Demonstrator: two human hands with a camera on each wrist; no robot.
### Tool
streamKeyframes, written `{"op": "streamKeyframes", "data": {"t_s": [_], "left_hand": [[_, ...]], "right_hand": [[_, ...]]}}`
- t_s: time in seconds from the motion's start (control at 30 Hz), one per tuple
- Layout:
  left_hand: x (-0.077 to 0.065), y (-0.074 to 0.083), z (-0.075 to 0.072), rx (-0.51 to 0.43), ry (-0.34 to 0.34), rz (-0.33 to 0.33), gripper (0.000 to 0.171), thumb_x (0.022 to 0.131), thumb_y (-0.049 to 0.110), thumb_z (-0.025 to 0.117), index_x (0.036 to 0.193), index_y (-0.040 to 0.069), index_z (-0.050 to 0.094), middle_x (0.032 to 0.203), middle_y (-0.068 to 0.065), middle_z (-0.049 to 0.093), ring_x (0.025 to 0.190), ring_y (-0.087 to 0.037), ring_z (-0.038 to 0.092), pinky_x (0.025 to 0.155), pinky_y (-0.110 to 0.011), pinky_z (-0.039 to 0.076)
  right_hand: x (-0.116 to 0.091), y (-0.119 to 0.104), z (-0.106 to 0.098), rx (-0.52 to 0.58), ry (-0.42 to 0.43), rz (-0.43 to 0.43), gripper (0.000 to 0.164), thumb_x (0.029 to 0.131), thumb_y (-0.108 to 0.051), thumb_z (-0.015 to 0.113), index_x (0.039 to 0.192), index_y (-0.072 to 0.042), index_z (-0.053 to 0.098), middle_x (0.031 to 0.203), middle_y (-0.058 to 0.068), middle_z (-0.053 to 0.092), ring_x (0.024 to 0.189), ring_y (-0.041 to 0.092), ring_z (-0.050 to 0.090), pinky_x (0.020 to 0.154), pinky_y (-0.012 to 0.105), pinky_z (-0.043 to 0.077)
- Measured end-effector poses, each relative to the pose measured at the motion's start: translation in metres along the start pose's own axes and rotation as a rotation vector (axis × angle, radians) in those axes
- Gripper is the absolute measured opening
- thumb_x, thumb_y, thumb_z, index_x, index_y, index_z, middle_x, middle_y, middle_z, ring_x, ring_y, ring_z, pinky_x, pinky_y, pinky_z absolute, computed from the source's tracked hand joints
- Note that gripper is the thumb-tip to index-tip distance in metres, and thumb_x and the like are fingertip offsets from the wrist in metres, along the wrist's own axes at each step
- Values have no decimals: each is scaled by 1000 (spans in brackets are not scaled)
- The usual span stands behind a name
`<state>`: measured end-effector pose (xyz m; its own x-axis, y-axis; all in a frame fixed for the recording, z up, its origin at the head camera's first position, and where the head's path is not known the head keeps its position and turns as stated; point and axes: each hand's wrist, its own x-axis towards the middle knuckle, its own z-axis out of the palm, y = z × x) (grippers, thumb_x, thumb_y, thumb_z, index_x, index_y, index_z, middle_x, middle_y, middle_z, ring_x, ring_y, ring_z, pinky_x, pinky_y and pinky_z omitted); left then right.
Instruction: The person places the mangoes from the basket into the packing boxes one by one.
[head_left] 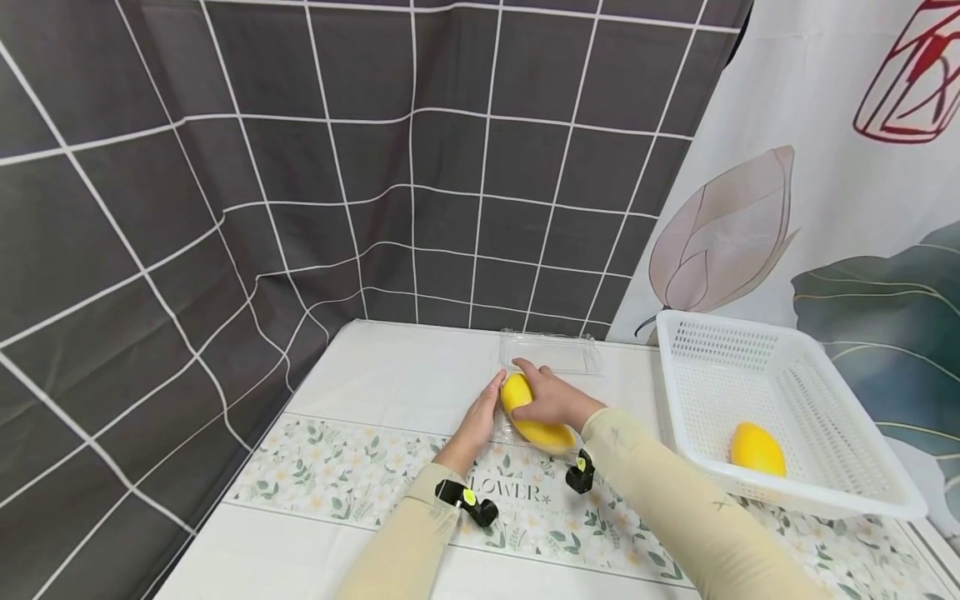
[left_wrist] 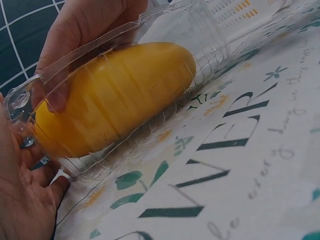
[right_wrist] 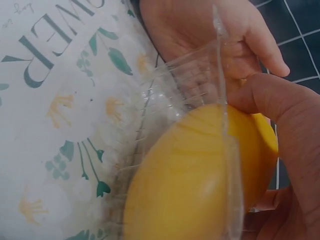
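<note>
A yellow mango [head_left: 551, 435] lies in a clear plastic clamshell box [left_wrist: 210, 45], whose lid [head_left: 555, 354] lies folded back towards the wall. My right hand [head_left: 551, 398] grips the mango from above, thumb on the near side and fingers over the far side. Against the left end of the box rests my left hand [head_left: 474, 425], its fingers mostly straight and touching the plastic. In the left wrist view the mango shows through the ribbed wall of the box. The right wrist view shows the right thumb close to the left hand, beyond the mango.
To the right stands a white perforated plastic basket [head_left: 750, 333] with another mango [head_left: 757, 450] inside. A floral cloth [head_left: 330, 458] covers the table. Dark gridded curtain [head_left: 450, 167] hangs behind and to the left; a printed white curtain [head_left: 810, 83] hangs at the right.
</note>
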<state>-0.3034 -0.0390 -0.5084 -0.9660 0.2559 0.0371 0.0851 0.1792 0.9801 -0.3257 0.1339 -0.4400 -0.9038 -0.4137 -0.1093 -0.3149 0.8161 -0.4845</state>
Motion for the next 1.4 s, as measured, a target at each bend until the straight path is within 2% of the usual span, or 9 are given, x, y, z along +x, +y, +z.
{"op": "streamKeyframes", "data": {"t_s": [0.27,0.63,0.8,0.97,1.2,1.4], "left_hand": [[-1,0,0,13,-4,15,61,110,51,13,163,22,24,168,-4,22,155,-24,18,126,-46,13],[-9,-3,5,-4,1,-15,58,111,48,14,162,24,25,168,-4,22,155,-26,17,126,-48,12],[-8,-5,4,-2,2,-16,60,110,49,13,162,24,25,168,-5,21,155,-27,16,126,-51,11],[-5,-2,3,45,12,1,63,109,54,11,163,23,24,168,-2,22,155,-25,17,126,-48,12],[-2,0,2,62,9,14,66,109,54,10,163,19,24,168,-4,21,155,-27,17,126,-50,11],[-1,3,2,78,16,14,63,110,51,10,162,19,25,168,-4,23,154,-26,18,126,-49,12]], "right_hand": [[-4,0,3,29,18,23,98,81,-36,76,161,-20,23,139,23,50,99,26,58,94,47,51],[-11,-2,8,53,-22,50,95,83,-36,76,161,-17,24,142,25,47,103,28,59,99,50,50],[-11,-1,11,32,-10,51,94,84,-37,75,161,-17,25,140,25,49,100,28,60,97,51,51],[-9,-3,10,1,27,55,94,84,-40,74,161,-17,24,136,24,54,99,28,60,95,51,52],[-7,-4,7,-5,28,62,96,85,-40,74,161,-14,22,132,21,58,98,26,60,94,48,52],[-11,-4,0,17,32,55,99,85,-44,76,160,-10,21,132,22,60,106,29,61,100,49,50]]}}
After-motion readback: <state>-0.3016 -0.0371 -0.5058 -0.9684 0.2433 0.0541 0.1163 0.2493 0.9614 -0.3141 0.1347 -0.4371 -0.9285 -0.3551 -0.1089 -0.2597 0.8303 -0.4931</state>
